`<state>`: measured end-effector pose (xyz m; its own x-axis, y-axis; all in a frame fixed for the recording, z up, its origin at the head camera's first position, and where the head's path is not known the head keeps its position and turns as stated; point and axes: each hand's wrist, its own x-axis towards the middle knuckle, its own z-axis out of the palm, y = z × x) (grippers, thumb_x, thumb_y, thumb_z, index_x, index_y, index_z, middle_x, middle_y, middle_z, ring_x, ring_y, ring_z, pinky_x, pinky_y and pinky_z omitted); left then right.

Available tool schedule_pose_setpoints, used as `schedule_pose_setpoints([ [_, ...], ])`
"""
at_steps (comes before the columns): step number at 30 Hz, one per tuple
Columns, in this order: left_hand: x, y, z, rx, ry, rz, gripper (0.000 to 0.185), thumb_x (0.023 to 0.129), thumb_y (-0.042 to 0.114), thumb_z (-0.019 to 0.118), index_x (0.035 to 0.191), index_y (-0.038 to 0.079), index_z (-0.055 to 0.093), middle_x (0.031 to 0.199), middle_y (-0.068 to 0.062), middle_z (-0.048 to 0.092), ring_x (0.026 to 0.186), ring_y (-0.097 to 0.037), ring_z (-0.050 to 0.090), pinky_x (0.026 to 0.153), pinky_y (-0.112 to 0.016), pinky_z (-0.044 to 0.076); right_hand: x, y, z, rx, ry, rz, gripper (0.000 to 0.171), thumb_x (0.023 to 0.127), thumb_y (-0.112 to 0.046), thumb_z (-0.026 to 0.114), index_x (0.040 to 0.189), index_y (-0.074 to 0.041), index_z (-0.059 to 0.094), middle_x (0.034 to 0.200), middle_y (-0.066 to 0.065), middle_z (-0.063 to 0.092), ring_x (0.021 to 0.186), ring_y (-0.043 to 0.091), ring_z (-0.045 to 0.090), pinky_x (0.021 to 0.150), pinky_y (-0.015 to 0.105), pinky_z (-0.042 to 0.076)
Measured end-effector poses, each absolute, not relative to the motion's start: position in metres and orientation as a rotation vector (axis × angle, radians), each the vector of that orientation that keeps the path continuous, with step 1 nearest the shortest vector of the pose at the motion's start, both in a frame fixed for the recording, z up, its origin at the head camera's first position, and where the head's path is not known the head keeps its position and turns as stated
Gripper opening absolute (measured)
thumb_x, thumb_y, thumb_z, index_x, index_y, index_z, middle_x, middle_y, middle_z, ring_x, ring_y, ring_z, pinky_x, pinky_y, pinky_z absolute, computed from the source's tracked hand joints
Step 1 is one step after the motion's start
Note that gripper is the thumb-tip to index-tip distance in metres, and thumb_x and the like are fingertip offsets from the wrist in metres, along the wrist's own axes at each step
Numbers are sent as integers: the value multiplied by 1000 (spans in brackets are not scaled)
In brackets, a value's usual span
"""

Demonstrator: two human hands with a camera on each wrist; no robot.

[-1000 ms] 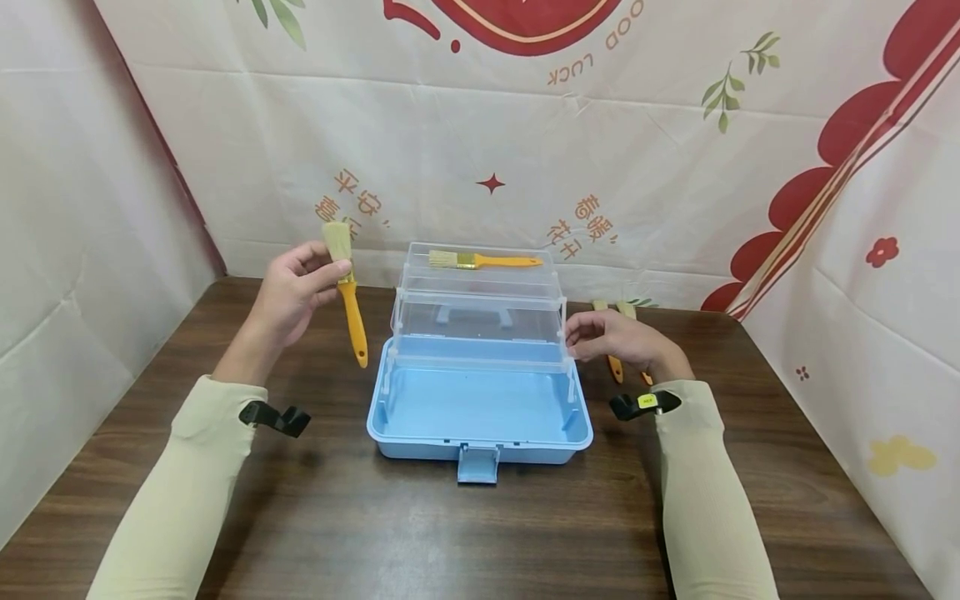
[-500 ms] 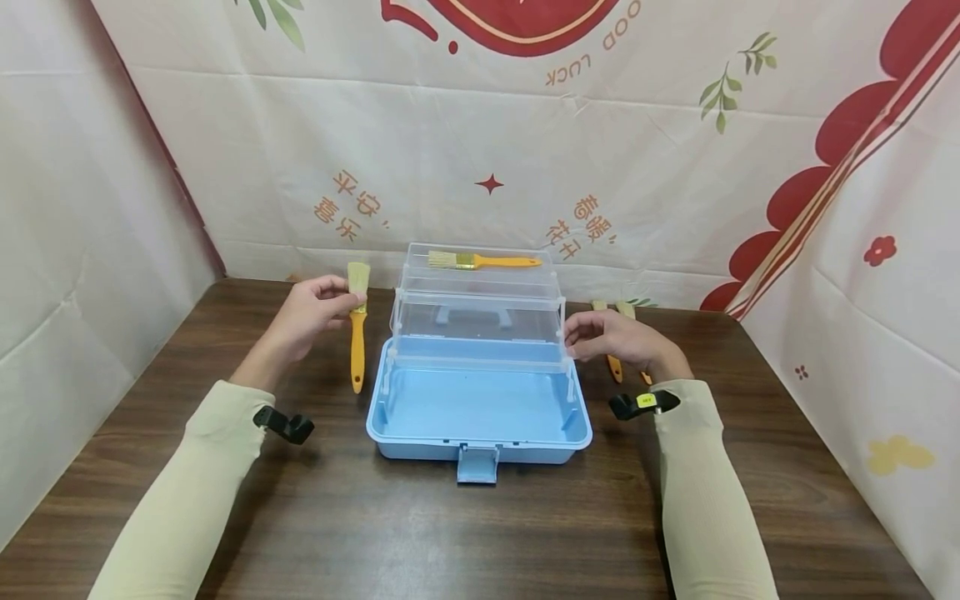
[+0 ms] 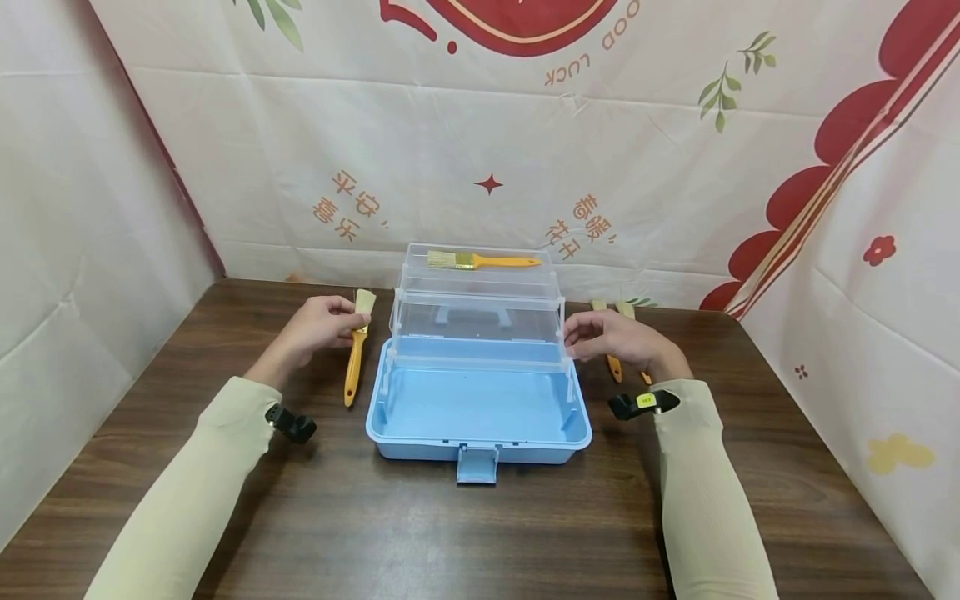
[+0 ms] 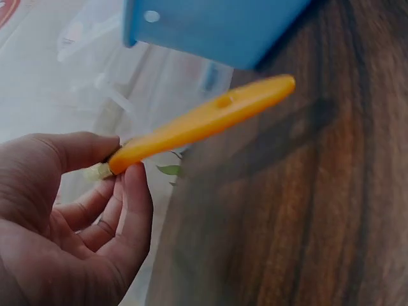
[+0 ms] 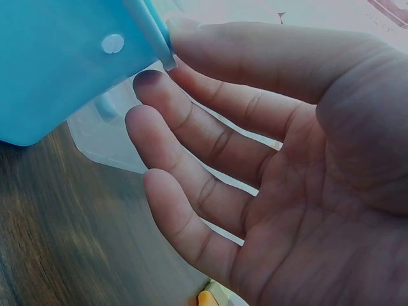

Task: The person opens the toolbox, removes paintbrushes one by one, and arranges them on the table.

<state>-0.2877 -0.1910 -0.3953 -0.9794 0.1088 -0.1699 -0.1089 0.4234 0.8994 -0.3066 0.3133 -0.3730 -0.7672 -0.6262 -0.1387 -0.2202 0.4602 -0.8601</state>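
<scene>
Left hand [image 3: 318, 323] pinches a yellow-handled brush [image 3: 355, 354] at the box's [image 3: 477, 412] nine o'clock. Right hand [image 3: 611, 337], fingers relaxed, touches the clear tray [image 3: 480, 321] at three o'clock.

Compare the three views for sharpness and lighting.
Head view: evenly lit and sharp, brush and toolbox crisp. Left wrist view: dim, left hand and orange handle soft. Right wrist view: right hand fills the frame, slightly blurred, table dark.

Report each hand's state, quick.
Left hand: pinching the yellow-handled brush near its bristles.
Right hand: open, straight fingers touching the clear tray of the blue box.
</scene>
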Motion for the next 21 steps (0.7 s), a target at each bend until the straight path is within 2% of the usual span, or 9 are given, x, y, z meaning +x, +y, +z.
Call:
schedule_pose_setpoints([
  [8, -292, -190, -408, -53, 2515, 1451, 39, 109, 22, 71, 132, -8, 65, 123, -22, 63, 101, -25, 64, 88, -33, 64, -306, 313, -373, -716, 2275, -1241, 23, 103, -6, 71, 122, 7, 67, 108, 15, 71, 98, 35, 66, 88, 36, 61],
  [14, -295, -190, -413, -74, 2523, 1415, 36, 108, 20, 71, 130, -8, 67, 122, -21, 65, 100, -24, 66, 88, -34, 65, -306, 312, -373, -721, 2273, -1243, 22, 103, -6, 71, 121, 7, 67, 109, 15, 72, 99, 38, 66, 88, 35, 61],
  [21, -295, -187, -409, -73, 2568, 1378, 34, 106, 19, 74, 124, -9, 67, 117, -22, 64, 92, -22, 67, 85, -33, 65, -305, 313, -371, -711, 2275, -1245, 25, 103, -8, 71, 123, 6, 67, 110, 13, 71, 99, 25, 67, 90, 35, 61],
])
